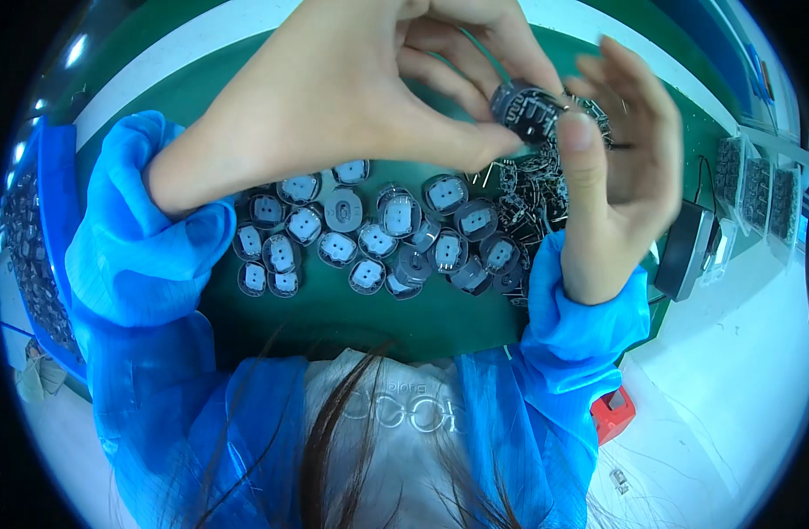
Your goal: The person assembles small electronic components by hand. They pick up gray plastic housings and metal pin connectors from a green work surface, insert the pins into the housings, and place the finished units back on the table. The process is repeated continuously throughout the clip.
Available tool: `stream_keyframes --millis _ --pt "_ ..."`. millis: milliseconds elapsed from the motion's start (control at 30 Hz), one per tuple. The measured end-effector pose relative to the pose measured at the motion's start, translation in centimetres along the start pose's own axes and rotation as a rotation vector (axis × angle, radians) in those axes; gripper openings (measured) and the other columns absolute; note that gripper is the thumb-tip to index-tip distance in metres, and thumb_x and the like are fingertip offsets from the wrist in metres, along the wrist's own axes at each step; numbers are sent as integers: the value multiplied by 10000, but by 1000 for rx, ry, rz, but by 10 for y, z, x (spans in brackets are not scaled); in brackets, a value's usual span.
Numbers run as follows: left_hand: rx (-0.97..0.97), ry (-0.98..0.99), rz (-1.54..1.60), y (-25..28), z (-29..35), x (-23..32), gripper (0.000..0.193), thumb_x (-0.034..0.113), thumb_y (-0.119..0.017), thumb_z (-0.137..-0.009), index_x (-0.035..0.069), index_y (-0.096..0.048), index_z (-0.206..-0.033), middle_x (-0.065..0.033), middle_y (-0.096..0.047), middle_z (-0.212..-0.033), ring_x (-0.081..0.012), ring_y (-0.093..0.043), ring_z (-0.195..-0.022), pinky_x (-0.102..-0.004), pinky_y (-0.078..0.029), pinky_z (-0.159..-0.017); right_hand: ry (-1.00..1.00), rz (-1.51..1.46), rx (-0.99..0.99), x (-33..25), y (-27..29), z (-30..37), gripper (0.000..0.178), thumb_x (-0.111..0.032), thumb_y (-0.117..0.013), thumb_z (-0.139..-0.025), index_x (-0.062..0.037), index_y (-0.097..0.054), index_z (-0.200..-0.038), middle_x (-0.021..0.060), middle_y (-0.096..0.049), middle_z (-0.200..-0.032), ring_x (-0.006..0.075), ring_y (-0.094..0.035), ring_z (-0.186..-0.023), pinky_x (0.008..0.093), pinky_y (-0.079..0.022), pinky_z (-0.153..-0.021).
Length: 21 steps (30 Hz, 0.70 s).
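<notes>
With the left hand, left of the dark cylindrical part, pinching it between thumb and fingertips. Just right of that part, holding up the right hand, blurred, spread wide; contact unclear.

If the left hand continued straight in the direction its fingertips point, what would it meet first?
The left hand, holding a dark round part, would probably meet the right hand first, near its thumb; their separation in depth is unclear.
</notes>
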State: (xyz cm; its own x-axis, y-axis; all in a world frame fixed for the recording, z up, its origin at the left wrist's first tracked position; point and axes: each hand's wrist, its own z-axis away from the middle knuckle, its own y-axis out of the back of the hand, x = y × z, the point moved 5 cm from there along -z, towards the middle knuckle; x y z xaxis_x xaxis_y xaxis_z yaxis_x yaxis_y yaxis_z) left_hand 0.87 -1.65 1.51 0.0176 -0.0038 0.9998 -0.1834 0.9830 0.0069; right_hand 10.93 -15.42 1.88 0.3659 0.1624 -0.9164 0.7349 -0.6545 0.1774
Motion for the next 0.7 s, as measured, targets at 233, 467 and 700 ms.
stream_keyframes --millis 233,467,700 --pt "-41 -309 -112 4 0 -3 375 16 -793 -818 41 -714 -1183 -127 -698 -1032 -168 -696 -857 -292 -606 -756 -446 -271 -259 19 -5 7 381 -144 -661 -957 56 -589 -1273 131 -642 -1197 202 -618 -1115 356 -498 -972" --pt "-102 -523 -519 0 0 17 327 95 -784 -830 31 -722 -1144 -149 -669 -1086 -253 -659 -808 -343 -558 -705 -528 -322 -305 30 -2 9 415 -131 -659 -959 71 -546 -1303 141 -633 -1209 197 -627 -1107 381 -558 -932" --pt "-158 -661 -319 0 -10 6 360 120 -824 -793 12 -721 -1121 -155 -671 -1140 -288 -666 -912 -387 -548 -814 -599 -577 -360 23 -7 11 456 -165 -644 -957 80 -521 -1320 123 -631 -1130 198 -655 -996 354 -568 -876"
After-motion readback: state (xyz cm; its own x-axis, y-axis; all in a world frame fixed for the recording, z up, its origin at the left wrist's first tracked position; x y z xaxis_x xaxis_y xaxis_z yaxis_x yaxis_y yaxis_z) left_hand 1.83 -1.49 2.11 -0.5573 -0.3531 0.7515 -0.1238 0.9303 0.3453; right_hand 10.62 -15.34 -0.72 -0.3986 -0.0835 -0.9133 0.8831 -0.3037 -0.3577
